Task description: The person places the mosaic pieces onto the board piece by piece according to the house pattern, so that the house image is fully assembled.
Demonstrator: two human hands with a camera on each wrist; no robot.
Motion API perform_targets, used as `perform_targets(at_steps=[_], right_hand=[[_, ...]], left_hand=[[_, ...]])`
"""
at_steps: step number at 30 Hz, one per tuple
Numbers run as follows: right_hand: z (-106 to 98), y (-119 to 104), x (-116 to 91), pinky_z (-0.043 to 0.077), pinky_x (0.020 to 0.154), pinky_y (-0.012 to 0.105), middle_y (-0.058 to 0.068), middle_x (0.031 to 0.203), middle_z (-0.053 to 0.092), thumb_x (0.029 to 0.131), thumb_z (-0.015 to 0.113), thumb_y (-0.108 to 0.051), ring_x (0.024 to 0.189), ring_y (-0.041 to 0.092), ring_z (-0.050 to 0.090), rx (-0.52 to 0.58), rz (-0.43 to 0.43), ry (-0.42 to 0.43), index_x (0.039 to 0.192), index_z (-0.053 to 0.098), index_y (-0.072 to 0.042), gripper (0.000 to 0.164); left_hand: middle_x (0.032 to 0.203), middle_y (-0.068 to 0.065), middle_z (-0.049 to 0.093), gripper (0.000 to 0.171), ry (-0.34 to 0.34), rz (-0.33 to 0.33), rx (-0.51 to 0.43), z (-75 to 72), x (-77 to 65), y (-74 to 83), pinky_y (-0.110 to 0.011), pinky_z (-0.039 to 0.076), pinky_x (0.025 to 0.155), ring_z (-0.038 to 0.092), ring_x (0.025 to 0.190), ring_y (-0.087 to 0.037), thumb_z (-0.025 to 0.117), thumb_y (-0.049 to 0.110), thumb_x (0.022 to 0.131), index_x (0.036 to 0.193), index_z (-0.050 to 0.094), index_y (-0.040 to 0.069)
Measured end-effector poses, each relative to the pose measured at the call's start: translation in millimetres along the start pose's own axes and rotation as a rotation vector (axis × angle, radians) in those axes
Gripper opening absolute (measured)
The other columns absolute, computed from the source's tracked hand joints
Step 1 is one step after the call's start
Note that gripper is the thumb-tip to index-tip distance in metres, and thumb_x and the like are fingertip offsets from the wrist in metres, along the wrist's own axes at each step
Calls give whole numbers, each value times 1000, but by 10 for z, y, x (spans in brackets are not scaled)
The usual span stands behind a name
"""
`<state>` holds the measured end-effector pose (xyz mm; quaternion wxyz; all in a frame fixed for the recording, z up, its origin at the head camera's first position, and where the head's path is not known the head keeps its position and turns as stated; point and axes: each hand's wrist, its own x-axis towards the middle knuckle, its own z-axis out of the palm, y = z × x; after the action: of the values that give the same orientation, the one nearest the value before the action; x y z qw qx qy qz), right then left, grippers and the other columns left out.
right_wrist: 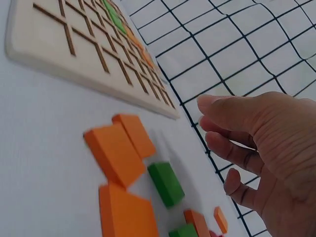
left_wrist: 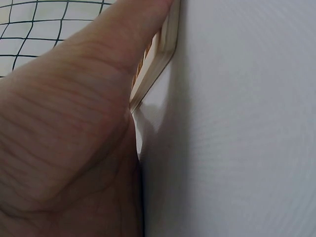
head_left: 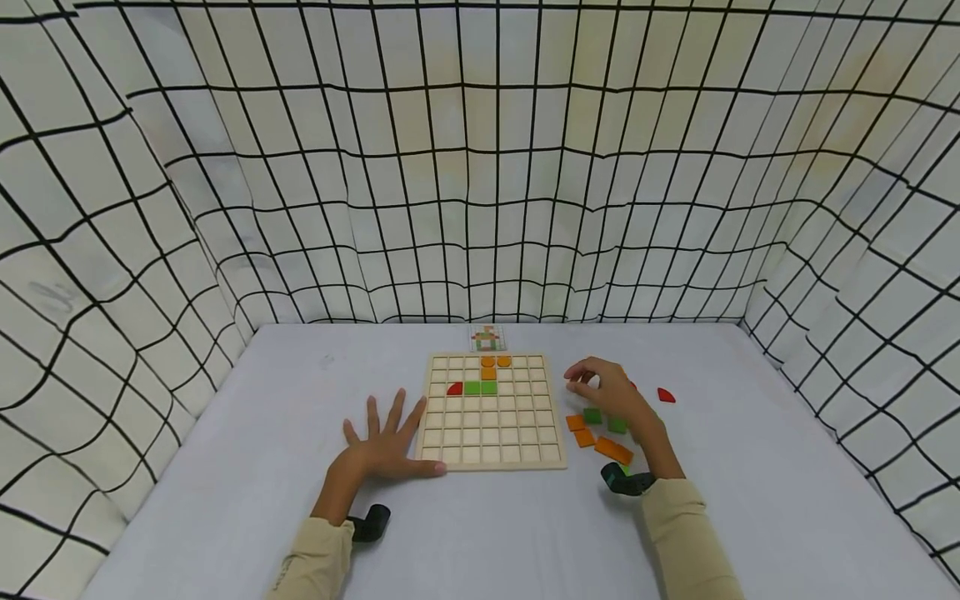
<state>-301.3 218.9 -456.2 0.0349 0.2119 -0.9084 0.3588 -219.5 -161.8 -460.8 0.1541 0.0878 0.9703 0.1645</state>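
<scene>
A square wooden grid board (head_left: 525,433) lies flat on the white table. On it sit a red quarter-circle piece (head_left: 455,389), two green squares (head_left: 481,388), an orange square (head_left: 489,374) and two rounded orange pieces (head_left: 504,362). With fingers spread, my left hand (head_left: 382,454) rests at the board's lower left, its thumb along the near corner and a fingertip by the left edge. My right hand (head_left: 609,390) hovers right of the board, fingers loosely bent. In the right wrist view, nothing shows between thumb (right_wrist: 229,111) and fingers.
Loose orange pieces (head_left: 613,451) and green pieces (head_left: 592,416) lie below my right hand, some partly hidden by the wrist. A red quarter-circle (head_left: 666,395) lies farther right. Behind the board is a small pattern card (head_left: 487,337). White walls with black grid netting (head_left: 517,175) surround the table.
</scene>
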Motion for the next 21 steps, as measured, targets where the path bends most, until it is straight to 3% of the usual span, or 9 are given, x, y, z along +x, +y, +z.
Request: perform_targets(at_steps=[5,13,21], right_hand=[[-65,88,-108,49,81,33,3,99,70,92,69,-18,92,18,60,-24,31,-44,105,70,-8,16],[-138,245,-264,49,80,31,3,101,69,90,71,-20,94,18,60,-2,4,-98,105,70,-10,17],[-157,316,-307,49,88,39,1,103,70,84,78,-18,98,19,59,-48,-3,-159,105,71,-11,22]], left_hand=[[164,-20,-8,118,9,-2,18,-9,-21,19,-84,-6,98,-19,143,-56,66,77,71,158,11,20],[164,-19,-8,119,0,7,1,6,-9,3,-83,-9,99,-20,143,-55,64,78,71,158,10,20],[164,-18,-9,118,-17,3,-6,-39,-44,41,-81,-11,100,-21,143,-54,64,78,72,158,9,19]])
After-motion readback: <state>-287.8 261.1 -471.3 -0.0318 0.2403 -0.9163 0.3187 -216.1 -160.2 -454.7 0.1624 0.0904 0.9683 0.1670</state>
